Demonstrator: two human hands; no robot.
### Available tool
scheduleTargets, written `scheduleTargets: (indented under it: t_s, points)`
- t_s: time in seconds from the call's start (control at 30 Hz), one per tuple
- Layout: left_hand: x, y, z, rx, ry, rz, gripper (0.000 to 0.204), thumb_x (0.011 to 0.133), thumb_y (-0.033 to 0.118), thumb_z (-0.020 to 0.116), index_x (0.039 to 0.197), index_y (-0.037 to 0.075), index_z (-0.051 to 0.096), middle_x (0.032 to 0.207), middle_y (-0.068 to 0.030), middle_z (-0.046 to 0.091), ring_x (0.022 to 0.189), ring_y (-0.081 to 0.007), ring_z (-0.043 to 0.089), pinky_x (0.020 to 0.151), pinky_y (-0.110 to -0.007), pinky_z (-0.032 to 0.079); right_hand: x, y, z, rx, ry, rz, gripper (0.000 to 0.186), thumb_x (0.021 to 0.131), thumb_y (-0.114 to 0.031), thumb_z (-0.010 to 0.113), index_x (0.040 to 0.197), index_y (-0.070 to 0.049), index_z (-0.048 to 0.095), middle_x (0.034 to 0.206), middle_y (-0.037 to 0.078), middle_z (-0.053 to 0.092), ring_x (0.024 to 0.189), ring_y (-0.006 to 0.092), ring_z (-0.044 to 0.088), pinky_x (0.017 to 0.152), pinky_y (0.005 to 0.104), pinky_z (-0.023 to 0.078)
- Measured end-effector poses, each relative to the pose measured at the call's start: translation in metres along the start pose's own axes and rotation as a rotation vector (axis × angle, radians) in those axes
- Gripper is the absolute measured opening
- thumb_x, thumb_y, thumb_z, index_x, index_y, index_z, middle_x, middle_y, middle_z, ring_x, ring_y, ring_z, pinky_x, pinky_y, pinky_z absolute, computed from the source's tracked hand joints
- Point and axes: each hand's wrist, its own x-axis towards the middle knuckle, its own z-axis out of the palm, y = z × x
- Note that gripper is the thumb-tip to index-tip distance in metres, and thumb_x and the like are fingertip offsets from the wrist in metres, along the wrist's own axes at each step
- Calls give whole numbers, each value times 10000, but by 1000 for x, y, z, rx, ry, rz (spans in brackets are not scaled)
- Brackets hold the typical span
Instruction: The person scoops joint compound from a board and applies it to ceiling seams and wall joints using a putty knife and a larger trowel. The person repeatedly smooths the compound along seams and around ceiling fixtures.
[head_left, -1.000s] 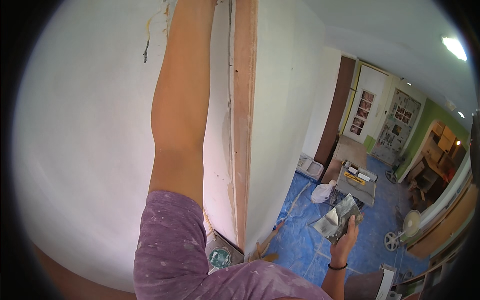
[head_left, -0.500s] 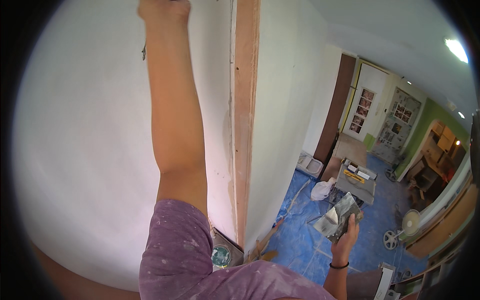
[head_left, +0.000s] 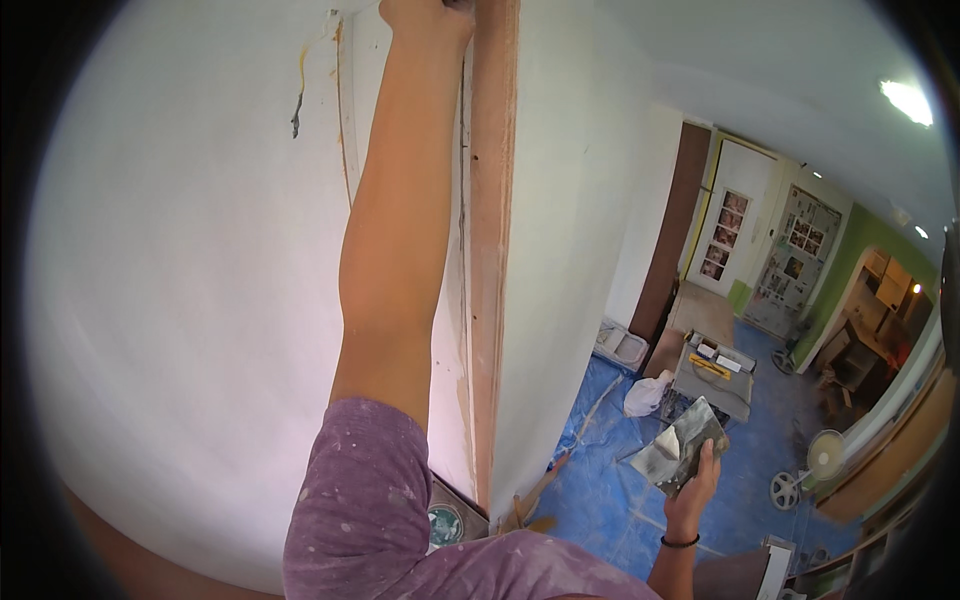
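My left arm stretches up along a white wall (head_left: pixel 200 300), close to a bare wooden strip (head_left: pixel 490 250) at the corner. My left hand (head_left: pixel 428 18) is at the upper edge, mostly cut off; its fingers look closed on a small dark thing I cannot make out. Lower right, my right hand (head_left: pixel 692 495) grips a flat, squarish metal plate (head_left: pixel 690 465). A pale patch of what looks like filler (head_left: pixel 668 443) lies on it. Beside the left forearm a crack runs down the wall, and a short yellow and dark wire (head_left: pixel 298 105) sticks out.
Blue sheeting (head_left: pixel 610 510) covers the floor. On it stand a grey workbench (head_left: pixel 715 385) with tools, a white bag (head_left: pixel 647 394), a tray (head_left: pixel 622 345) and a pedestal fan (head_left: pixel 824 455). A container with green contents (head_left: pixel 445 524) sits at the wall's foot.
My left arm has swung right along the wall, toward the wooden strip, uncovering the wire and crack. The right hand and its plate have hardly moved.
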Motion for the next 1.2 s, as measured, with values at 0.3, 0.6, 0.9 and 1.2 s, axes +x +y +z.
scheduleTargets:
  t_s: [0.3,0.6,0.9,1.2]
  points:
    - [10,7,4,34,-15,-20,334,1034,131,351,1204,-34,587,1095,-209,656,979,-352,670,783,-444,621,-2,0,4,5,52,-11,471,1066,-320,557,1390,18,511,1290,118,603,1134,215,625,957,361,520]
    - [36,9,10,97,-15,-30,336,1034,145,357,1180,-16,613,1044,-200,673,960,-351,671,764,-450,619,-1,1,0,28,40,-13,483,1066,-309,561,1411,21,493,1306,118,601,1150,211,622,972,355,514]
    - [24,58,47,132,95,79,321,1022,102,362,1178,-36,607,1090,-218,663,990,-365,666,813,-479,605,-3,-8,7,39,-6,18,441,1071,-295,547,1385,13,515,1283,111,610,1122,199,632,948,349,527]
    - [-3,65,-44,73,143,189,362,1028,123,316,1180,-54,593,1159,-208,671,1035,-354,687,888,-467,618,-2,-8,9,10,3,27,426,1076,-296,534,1369,13,523,1268,113,614,1111,205,638,928,353,538]
